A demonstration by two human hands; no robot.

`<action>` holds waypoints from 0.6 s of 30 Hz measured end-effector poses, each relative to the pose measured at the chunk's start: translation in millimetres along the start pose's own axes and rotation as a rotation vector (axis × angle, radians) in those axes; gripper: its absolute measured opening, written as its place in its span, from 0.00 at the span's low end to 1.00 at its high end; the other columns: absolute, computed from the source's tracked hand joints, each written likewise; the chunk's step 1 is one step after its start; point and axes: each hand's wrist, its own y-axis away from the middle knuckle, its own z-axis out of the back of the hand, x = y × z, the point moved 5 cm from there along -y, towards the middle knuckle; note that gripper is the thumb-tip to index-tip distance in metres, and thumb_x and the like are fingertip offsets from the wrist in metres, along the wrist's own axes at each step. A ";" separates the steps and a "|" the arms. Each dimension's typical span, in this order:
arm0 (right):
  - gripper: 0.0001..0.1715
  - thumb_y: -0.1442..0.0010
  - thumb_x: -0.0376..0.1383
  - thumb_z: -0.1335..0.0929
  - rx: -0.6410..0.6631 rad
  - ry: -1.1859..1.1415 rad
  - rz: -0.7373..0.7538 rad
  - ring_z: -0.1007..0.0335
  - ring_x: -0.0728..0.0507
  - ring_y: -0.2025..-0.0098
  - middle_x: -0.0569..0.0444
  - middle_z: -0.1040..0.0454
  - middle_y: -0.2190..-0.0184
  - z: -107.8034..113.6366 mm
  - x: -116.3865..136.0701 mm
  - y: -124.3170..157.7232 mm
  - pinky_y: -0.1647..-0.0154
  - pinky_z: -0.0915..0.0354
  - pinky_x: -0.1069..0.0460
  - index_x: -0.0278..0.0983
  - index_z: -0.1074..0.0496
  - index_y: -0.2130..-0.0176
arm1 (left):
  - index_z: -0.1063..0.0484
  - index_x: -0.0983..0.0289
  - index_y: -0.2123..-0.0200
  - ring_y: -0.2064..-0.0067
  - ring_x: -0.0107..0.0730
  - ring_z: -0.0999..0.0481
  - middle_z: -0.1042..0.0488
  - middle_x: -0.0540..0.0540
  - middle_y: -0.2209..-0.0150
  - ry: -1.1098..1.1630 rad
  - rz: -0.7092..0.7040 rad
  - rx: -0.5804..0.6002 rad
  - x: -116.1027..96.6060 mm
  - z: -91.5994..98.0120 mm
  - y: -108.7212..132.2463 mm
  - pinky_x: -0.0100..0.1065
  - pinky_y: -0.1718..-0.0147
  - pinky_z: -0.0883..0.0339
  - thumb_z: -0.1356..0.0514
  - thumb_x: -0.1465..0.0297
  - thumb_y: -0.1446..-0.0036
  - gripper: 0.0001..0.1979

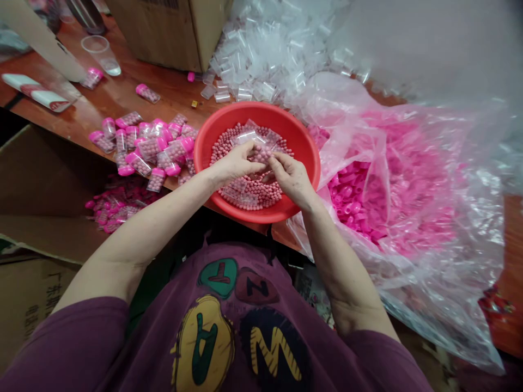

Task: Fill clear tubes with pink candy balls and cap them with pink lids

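Over a red plastic basin I hold a small clear plastic bottle filled with pink beads. My left hand is closed round its left side with thumb and fingers. My right hand pinches at its right end; whether a cap is between those fingertips I cannot tell. Loose pink beads cover the basin's bottom. Several clear containers lie among the beads, one of them a clear bottle just behind my hands.
Left of the basin lie several filled bottles with pink caps. Below them an open cardboard box holds more. A clear bag of pink caps is at right. Empty clear bottles and a carton stand behind. A plastic cup is far left.
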 end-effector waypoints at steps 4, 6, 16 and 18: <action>0.16 0.29 0.48 0.26 -0.124 -0.118 -0.065 0.20 0.46 0.70 0.57 0.16 0.62 11.5 -3.5 8.2 0.66 0.23 0.49 0.44 0.21 0.47 | 0.25 0.64 0.54 0.56 0.34 0.22 0.22 0.52 0.59 -0.408 -0.110 0.061 -2.1 -1.5 0.2 0.36 0.50 0.30 0.34 0.78 0.49 0.17; 0.13 0.29 0.47 0.26 -0.148 -0.224 -0.128 0.22 0.47 0.71 0.57 0.18 0.64 12.0 -7.3 11.2 0.68 0.24 0.51 0.43 0.21 0.50 | 0.23 0.64 0.50 0.52 0.38 0.21 0.19 0.55 0.54 -0.588 -0.160 0.110 -5.2 -7.7 5.7 0.38 0.47 0.28 0.35 0.78 0.47 0.20; 0.19 0.28 0.45 0.24 -0.042 -0.526 -0.383 0.32 0.52 0.74 0.57 0.23 0.74 -7.1 -12.4 17.7 0.75 0.36 0.57 0.37 0.24 0.67 | 0.21 0.64 0.54 0.53 0.40 0.21 0.19 0.58 0.56 -0.921 -0.139 0.187 -24.3 -17.7 12.9 0.41 0.47 0.27 0.37 0.76 0.40 0.12; 0.18 0.28 0.42 0.24 -0.028 -0.538 -0.377 0.35 0.52 0.75 0.58 0.26 0.76 -6.6 -11.0 17.7 0.77 0.38 0.58 0.36 0.23 0.68 | 0.21 0.63 0.55 0.58 0.35 0.21 0.19 0.54 0.60 -0.715 -0.022 0.185 -20.6 -13.6 10.0 0.37 0.53 0.27 0.35 0.77 0.43 0.12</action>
